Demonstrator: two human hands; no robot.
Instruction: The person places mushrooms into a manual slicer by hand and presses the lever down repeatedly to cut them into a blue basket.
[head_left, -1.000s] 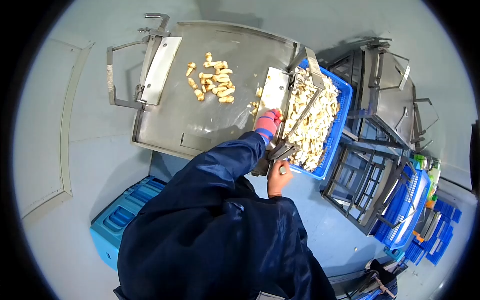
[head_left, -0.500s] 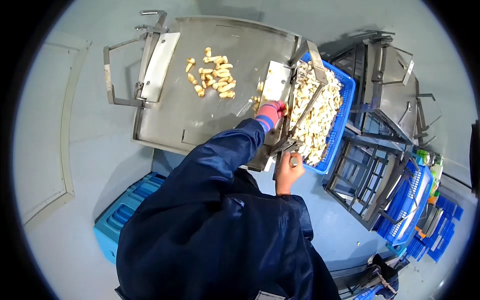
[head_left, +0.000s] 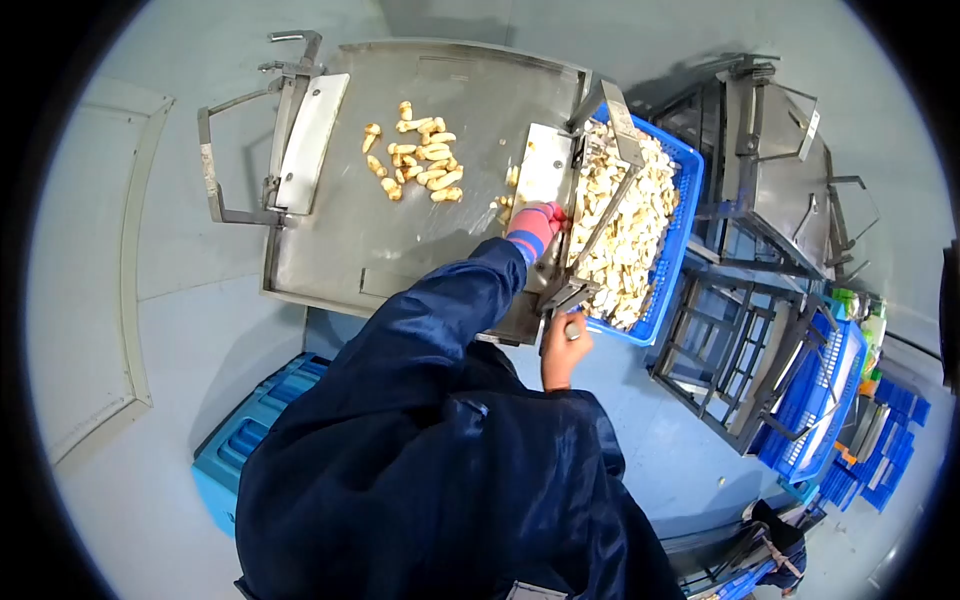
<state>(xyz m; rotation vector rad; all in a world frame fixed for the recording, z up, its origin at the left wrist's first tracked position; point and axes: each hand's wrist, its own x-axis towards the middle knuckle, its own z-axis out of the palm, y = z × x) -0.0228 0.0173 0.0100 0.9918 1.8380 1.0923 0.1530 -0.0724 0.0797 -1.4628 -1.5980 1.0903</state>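
My left hand (head_left: 537,227), in a pink and blue striped glove, is closed at the lower end of the white board (head_left: 543,165) beside the cutter. What its fingers hold is hidden. My right hand (head_left: 565,360) is bare and wrapped round the handle (head_left: 572,330) of the cutter's hinged blade arm (head_left: 606,215). Just beyond the cutter, a blue basket (head_left: 689,205) holds a heap of pale mushroom slices (head_left: 628,235). Whole mushrooms (head_left: 436,160) lie in a loose group on the steel table (head_left: 400,245). A few small mushroom pieces (head_left: 505,205) lie left of my gloved hand.
A second cutter (head_left: 310,145) with a white board is fixed at the table's left end. Teal crates (head_left: 245,430) stand on the floor at lower left. To the right are metal stands (head_left: 725,350), another steel table (head_left: 790,190) and more blue baskets (head_left: 815,410).
My right hand has shifted slightly left and down with the handle. The blade arm has swung a little lower. My left hand stays by the cutter, and the view has shifted slightly.
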